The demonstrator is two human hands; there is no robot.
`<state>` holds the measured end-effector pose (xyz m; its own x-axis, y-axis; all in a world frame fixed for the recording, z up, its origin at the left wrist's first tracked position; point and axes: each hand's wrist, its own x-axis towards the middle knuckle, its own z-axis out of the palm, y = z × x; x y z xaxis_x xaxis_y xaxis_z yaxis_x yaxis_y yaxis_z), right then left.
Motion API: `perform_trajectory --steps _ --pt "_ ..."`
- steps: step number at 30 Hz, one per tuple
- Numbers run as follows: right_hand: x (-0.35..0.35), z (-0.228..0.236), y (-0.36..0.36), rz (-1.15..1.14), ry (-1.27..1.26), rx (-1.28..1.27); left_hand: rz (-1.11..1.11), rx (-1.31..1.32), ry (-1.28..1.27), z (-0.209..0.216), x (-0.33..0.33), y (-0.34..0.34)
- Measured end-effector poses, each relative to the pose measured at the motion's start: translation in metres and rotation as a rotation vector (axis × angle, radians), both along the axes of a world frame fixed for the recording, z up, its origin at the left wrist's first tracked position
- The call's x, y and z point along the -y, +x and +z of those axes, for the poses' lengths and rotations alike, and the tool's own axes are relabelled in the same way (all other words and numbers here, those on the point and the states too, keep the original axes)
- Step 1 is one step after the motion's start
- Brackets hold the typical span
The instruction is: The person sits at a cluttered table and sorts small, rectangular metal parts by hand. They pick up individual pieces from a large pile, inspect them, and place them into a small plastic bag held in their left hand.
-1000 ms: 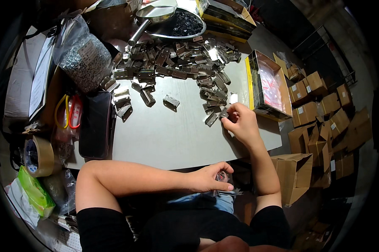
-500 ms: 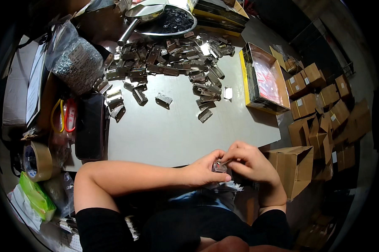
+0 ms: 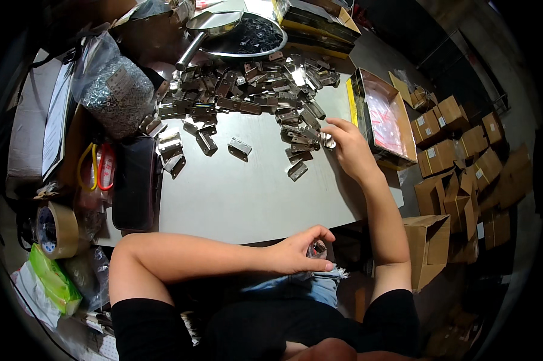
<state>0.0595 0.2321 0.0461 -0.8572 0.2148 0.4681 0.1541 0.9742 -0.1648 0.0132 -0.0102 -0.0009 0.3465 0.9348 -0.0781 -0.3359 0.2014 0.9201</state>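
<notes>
My left hand (image 3: 295, 251) is curled above my lap, below the table's front edge. Inside its curve sits a small clear plastic pouch (image 3: 317, 248) with reddish and shiny bits; the fingers partly hide it. My right hand (image 3: 351, 147) reaches over the right side of the table, fingers stretched and apart. By its fingertips lies a shiny metal bracket (image 3: 328, 140), partly covered by the hand. Next to it is a stack of similar brackets (image 3: 301, 139). A lone bracket (image 3: 240, 148) lies mid-table, and a large heap of brackets (image 3: 238, 90) spreads across the back.
Behind the heap stands a metal bowl (image 3: 281, 45) of black parts with a scoop (image 3: 193, 51). An open box (image 3: 358, 114) with plastic bags stands right. On the left are a bag of screws (image 3: 118, 93), a dark phone (image 3: 133, 183) and a tape roll (image 3: 58, 228). Cardboard cartons (image 3: 434, 153) fill the right.
My right hand has left the pouch at my left hand and moved up and forward to the bracket near the open box. My left hand has stayed low, still with the pouch.
</notes>
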Motion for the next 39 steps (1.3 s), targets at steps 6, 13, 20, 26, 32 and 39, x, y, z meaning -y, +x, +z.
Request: perform_trajectory --steps 6,13,20,26,32,39 --pt "0.007 0.028 0.005 -0.104 -0.237 0.491 -0.013 0.013 -0.033 -0.002 0.001 0.000" --pt "0.030 0.027 0.029 -0.061 -0.407 0.403 -0.004 -0.012 -0.012 -0.003 0.003 0.002" --pt "0.027 0.017 0.039 0.032 -0.497 0.418 0.007 -0.018 0.002 -0.003 0.002 0.003" --pt "0.052 0.009 -0.003 0.225 -0.464 0.217 -0.021 -0.018 -0.053 0.001 0.001 0.001" --pt "0.066 0.014 0.015 0.189 -0.316 0.232 -0.032 0.193 -0.170 0.002 0.000 -0.001" --pt "0.098 0.053 0.086 0.242 -0.840 0.436 0.042 0.143 -0.108 0.009 0.001 -0.003"
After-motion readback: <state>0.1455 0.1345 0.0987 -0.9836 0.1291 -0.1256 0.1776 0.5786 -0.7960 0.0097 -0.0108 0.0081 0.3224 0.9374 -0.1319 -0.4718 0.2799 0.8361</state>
